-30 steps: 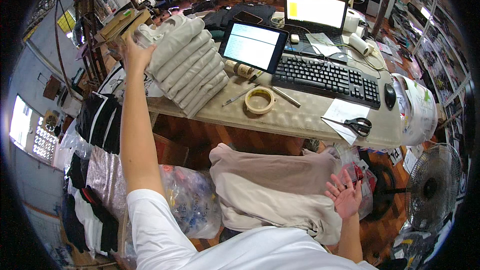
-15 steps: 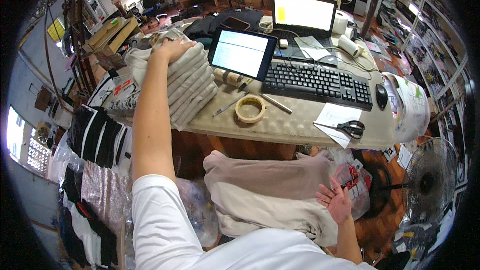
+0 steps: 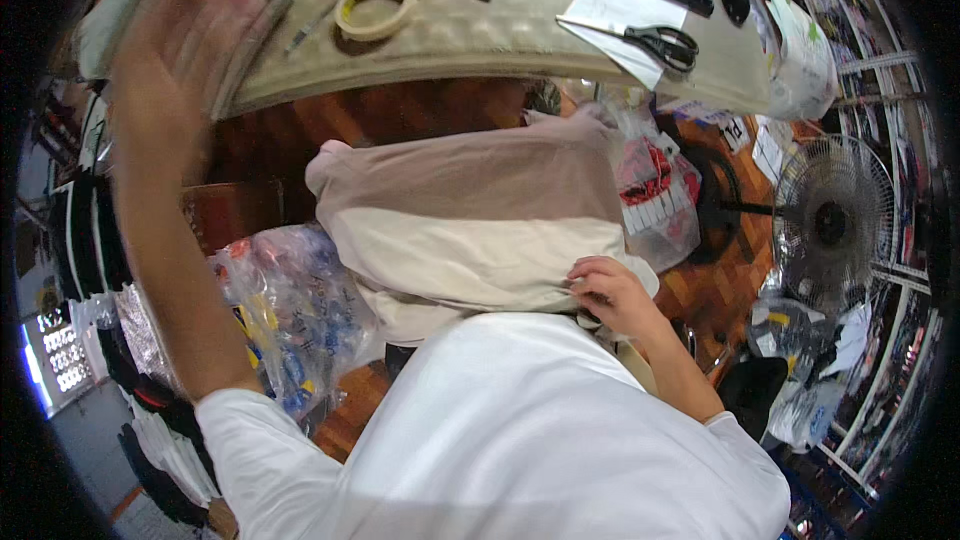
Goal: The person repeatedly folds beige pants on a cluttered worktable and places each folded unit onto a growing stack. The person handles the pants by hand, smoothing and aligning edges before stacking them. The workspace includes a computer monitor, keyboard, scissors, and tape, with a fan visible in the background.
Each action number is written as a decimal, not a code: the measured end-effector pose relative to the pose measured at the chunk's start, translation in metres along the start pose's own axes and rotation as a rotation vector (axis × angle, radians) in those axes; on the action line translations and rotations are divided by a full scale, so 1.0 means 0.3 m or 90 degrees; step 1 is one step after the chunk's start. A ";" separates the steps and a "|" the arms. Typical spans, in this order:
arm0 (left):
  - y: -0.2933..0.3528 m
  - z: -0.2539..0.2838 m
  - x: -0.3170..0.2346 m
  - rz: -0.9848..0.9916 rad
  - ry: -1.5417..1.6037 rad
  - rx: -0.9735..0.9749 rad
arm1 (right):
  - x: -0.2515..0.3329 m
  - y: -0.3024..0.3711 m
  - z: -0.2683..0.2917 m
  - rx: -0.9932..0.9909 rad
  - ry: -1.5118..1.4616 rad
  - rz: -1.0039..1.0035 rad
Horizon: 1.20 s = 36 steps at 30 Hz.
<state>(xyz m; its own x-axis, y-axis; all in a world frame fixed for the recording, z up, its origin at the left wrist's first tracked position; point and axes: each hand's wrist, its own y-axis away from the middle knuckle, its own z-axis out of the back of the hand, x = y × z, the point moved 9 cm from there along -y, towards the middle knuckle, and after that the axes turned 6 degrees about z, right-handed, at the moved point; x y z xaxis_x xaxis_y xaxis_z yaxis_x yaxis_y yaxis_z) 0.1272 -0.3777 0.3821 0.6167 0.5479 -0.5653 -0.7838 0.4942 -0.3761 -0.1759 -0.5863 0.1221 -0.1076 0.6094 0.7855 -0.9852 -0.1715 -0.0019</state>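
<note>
Desk: one tape roll, one scissors | left hand blurred, grip unclear | right hand pinching beige cloth

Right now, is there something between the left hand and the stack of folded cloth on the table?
Nothing visible. The left hand is blurred but already lies on the folded cloth stack at the table's left end. The tape roll lies apart, to the right. The right hand grips the beige fabric below.

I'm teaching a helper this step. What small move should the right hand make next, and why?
Probably lift the beige cloth toward the desk: the right hand already pinches its lower edge, while the left hand, blurred, is up at the folded pile.
</note>
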 end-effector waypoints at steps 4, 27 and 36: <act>0.526 -0.453 -0.167 -0.058 0.184 0.481 | 0.045 0.008 0.127 -0.119 -0.322 -0.192; 0.852 0.123 0.520 0.283 -0.068 0.131 | -0.096 0.179 0.486 -0.109 -0.083 -0.365; 1.170 0.338 0.683 0.469 0.041 0.143 | 0.134 0.046 0.546 0.177 -0.034 -0.141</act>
<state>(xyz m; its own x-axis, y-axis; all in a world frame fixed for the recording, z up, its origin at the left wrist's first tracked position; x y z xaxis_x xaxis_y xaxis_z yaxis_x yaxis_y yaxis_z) -0.0140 -0.0235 0.2089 -0.0696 0.7513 -0.6563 -0.9522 0.1461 0.2682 -0.1721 -0.6909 0.2549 0.1194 0.6149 0.7795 -0.9092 -0.2477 0.3347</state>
